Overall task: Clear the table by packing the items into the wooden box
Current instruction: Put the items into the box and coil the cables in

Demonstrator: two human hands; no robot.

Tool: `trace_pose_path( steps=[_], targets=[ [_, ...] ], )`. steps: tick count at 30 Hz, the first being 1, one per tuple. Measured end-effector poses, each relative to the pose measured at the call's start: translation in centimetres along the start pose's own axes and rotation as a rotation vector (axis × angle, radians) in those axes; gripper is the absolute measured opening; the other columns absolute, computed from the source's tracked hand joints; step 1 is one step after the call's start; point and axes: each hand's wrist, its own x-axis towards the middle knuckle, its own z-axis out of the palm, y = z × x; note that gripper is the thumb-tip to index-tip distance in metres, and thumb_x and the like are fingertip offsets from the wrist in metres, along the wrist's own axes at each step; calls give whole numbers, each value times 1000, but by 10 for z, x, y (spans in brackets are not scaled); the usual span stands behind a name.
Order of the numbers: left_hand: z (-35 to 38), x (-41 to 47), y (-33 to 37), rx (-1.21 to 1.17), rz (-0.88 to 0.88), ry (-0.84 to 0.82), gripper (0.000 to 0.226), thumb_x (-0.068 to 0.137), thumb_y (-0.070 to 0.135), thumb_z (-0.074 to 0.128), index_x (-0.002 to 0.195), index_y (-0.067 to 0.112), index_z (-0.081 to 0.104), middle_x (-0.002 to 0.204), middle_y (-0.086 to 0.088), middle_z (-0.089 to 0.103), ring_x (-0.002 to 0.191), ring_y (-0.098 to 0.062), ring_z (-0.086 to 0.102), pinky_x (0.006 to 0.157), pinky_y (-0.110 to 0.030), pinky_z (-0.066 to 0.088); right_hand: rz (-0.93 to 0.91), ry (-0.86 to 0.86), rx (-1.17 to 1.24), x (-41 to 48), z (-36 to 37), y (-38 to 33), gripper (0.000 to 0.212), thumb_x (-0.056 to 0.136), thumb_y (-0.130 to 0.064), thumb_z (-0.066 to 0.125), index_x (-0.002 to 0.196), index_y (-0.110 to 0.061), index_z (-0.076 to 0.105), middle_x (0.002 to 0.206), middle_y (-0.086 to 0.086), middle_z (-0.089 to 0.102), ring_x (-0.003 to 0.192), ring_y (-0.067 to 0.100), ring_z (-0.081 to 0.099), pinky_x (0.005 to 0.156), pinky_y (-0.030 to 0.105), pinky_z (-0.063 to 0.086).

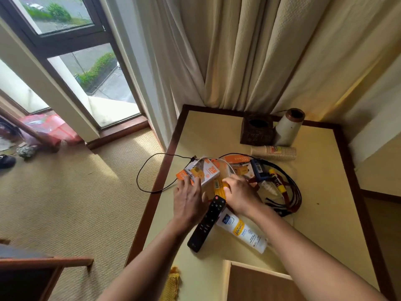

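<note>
Remote (207,222) points away (slightly right); left hand (187,198) flat on box (204,171); right hand (239,195) perhaps pinching packet (219,187).

We see the wooden box (260,283) nearest us (only its open corner shows). Beyond it a black remote (207,224) lies slanted just beside a white lotion tube (243,232) lying flat. Farther back a yellow packet (219,187) and two orange-and-white charger boxes (202,171) are heaped together, with coiled black cables (290,190) to their right.
</note>
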Motion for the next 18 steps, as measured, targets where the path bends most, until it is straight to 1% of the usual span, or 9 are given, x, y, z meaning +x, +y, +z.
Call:
trace_pose_path(
  steps=[2, 4, 6, 8, 10, 13, 16, 18],
  targets=[
    [-3, 21, 0, 49, 5, -47, 66, 97, 50, 52, 151, 19, 30, 155, -18, 35, 138, -34, 38, 109, -47, 41, 26, -34, -52, 21, 6, -5, 41, 97, -11, 50, 137, -11, 57, 140, 6, 56, 131, 24, 45, 108, 42, 44],
    [-4, 35, -3, 57, 17, -81, 77, 96, 49, 55, 158, 22, 18, 155, -20, 34, 139, -37, 37, 111, -51, 40, 77, -21, -117, 35, 7, -6, 48, 93, -8, 49, 140, -10, 51, 150, 8, 47, 139, 27, 36, 112, 46, 40],
    [-2, 43, -6, 53, 28, -113, 85, 94, 50, 59, 160, 26, 11, 152, -20, 35, 139, -38, 37, 110, -54, 41, 109, -1, -216, 43, 7, -6, 52, 92, -13, 50, 143, -11, 45, 156, 8, 37, 143, 30, 30, 112, 49, 40],
    [1, 49, -9, 88, 34, -136, 81, 93, 53, 58, 156, 24, 17, 153, -20, 35, 139, -38, 36, 109, -56, 41, 146, 9, -284, 47, 5, -3, 59, 93, -21, 52, 148, -11, 37, 156, 11, 32, 141, 31, 30, 110, 49, 41],
    [3, 54, -11, 112, 33, -138, 78, 92, 56, 57, 154, 24, 22, 152, -19, 36, 138, -38, 37, 108, -56, 41, 208, 35, -336, 50, 2, 1, 62, 92, -28, 54, 149, -11, 34, 149, 14, 36, 136, 34, 36, 107, 49, 42],
    [4, 61, -12, 114, 32, -137, 78, 91, 56, 58, 154, 28, 21, 148, -19, 39, 135, -37, 39, 107, -56, 39, 291, 79, -414, 58, 1, 7, 62, 91, -38, 56, 143, -8, 40, 144, 20, 42, 134, 38, 41, 108, 48, 42],
    [8, 63, -13, 111, 30, -155, 79, 91, 52, 60, 153, 29, 17, 148, -21, 41, 134, -39, 43, 108, -60, 38, 437, 44, -399, 72, -1, 7, 75, 89, -54, 56, 144, -7, 35, 149, 25, 37, 135, 43, 40, 108, 51, 41],
    [10, 65, -14, 106, 31, -178, 82, 89, 52, 62, 152, 29, 15, 149, -22, 41, 134, -41, 44, 108, -61, 39, 515, 15, -353, 80, -4, 6, 79, 87, -60, 59, 142, -9, 33, 150, 28, 32, 134, 47, 41, 106, 53, 42]
  ],
)
